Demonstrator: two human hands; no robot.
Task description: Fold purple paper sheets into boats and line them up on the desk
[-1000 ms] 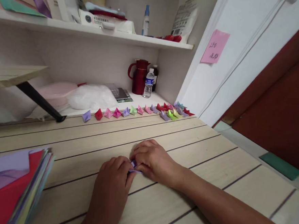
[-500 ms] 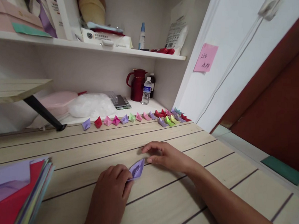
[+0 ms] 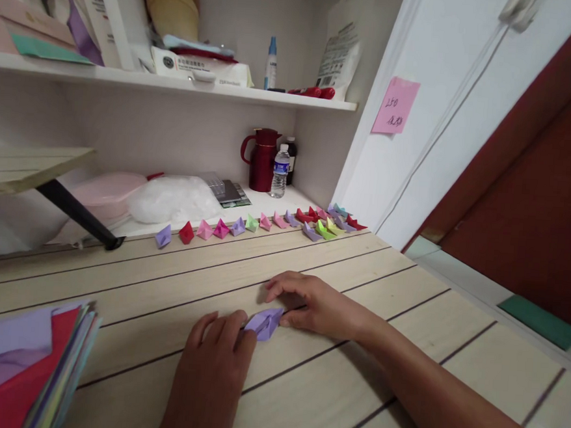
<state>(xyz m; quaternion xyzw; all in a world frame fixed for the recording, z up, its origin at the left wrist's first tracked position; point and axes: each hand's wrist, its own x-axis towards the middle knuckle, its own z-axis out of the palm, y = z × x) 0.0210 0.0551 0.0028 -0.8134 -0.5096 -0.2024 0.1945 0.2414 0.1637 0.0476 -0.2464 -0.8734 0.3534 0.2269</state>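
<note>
A small purple folded paper boat (image 3: 265,323) lies on the wooden table between my two hands. At its left end is my left hand (image 3: 220,349), with the boat's tip pinched by the thumb and forefinger; the exact contact is partly hidden. My right hand (image 3: 313,302) rests on the other side, its thumb at the boat's right tip and its curved fingers held apart beyond it. Further back, a row of small paper boats in several colours, among them a pink boat (image 3: 222,229) and a red boat (image 3: 186,232), runs along the table's rear edge.
A stack of coloured paper (image 3: 60,355) sits at the front left. Behind the table, a shelf holds a dark red jug (image 3: 263,160), a water bottle (image 3: 280,171) and a white plastic bag (image 3: 174,200). A small raised stand (image 3: 29,170) with a black leg is at the left.
The purple boat has turned so its right tip now points toward my right thumb. My right hand has come slightly closer, and my left fingers have shifted and spread a little.
</note>
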